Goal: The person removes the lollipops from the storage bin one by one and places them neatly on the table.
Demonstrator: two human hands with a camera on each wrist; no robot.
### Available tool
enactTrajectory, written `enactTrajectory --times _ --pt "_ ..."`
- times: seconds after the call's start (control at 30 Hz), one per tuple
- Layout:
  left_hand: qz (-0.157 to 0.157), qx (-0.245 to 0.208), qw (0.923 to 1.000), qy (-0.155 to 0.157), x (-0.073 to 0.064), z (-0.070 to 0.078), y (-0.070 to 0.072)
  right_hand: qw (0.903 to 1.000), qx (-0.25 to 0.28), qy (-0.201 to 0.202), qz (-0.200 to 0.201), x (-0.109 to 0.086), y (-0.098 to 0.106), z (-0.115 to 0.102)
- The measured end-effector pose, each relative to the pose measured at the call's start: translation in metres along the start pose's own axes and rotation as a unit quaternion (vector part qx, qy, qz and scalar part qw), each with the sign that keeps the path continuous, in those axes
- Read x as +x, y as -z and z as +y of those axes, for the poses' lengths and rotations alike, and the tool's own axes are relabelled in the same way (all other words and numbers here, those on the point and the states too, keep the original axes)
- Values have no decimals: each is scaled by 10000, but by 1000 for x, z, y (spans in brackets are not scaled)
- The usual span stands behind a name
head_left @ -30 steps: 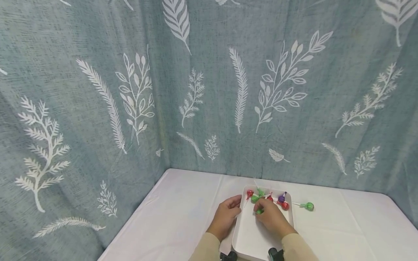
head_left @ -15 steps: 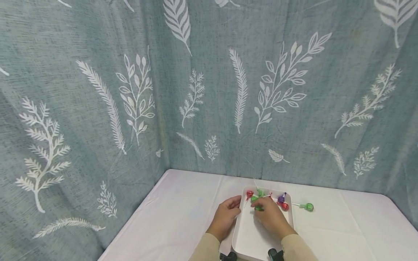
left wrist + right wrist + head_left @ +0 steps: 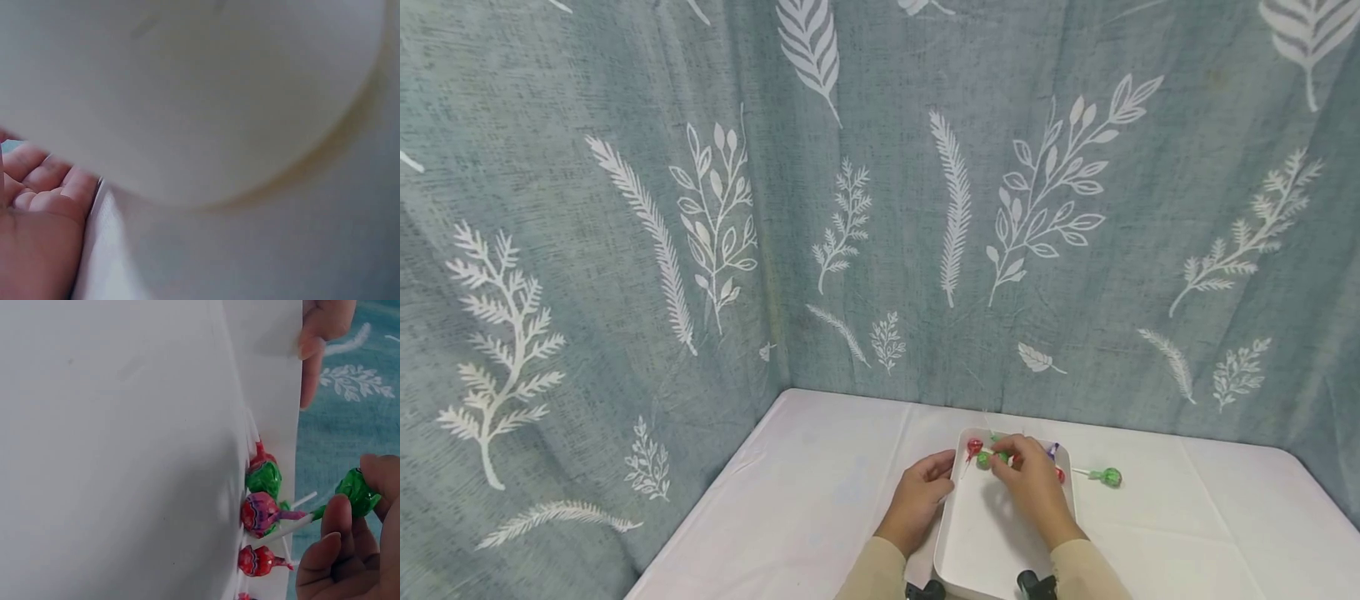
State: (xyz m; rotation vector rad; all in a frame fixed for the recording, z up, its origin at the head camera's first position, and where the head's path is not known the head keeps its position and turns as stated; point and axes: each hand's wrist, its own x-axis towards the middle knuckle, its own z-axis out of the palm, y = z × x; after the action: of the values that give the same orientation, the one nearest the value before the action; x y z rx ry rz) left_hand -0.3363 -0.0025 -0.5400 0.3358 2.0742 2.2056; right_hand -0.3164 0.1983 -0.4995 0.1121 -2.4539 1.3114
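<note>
My right hand (image 3: 1033, 487) pinches a green-wrapped lollipop (image 3: 356, 492) by its head, thumb against fingers, above the far end of a white tray (image 3: 970, 542). The lollipop's white stick points back over the tray in the right wrist view. Under it lie a red lollipop (image 3: 255, 560), a pink-and-purple one (image 3: 259, 511) and a green one (image 3: 264, 479). The right hand partly hides this group in the head view. My left hand (image 3: 917, 500) rests along the tray's left side, with thumb and fingertips right at the rim.
Outside the tray, another green lollipop (image 3: 1108, 477) lies to the right on the white tablecloth (image 3: 1187, 517). Within the tray's far left corner is a red lollipop (image 3: 974, 445). A patterned blue-green curtain (image 3: 910, 233) stands behind the table and on the left.
My right hand has moved away from me, toward the tray's far end, carrying the green lollipop from over the tray's middle. My left hand stays at the rim.
</note>
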Motion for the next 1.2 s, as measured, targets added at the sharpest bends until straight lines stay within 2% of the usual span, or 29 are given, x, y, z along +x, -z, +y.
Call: enactTrajectory --times 0.17,0.57,0.8,0.93,1.2 --pt "70 154 9999 -22 -1 1 -2 10000 51 23 17 2 0 1" --pt "231 185 9995 -68 3 -4 -2 9996 -88 266 -74 2 -5 4" --pt "239 215 9994 -134 4 -3 -2 9989 -36 467 91 3 -3 1" --pt "298 180 9993 -147 4 -3 -1 9995 69 264 157 3 -2 -2" --pt "222 220 9994 -151 4 -4 1 9960 792 -347 231 4 5 -4"
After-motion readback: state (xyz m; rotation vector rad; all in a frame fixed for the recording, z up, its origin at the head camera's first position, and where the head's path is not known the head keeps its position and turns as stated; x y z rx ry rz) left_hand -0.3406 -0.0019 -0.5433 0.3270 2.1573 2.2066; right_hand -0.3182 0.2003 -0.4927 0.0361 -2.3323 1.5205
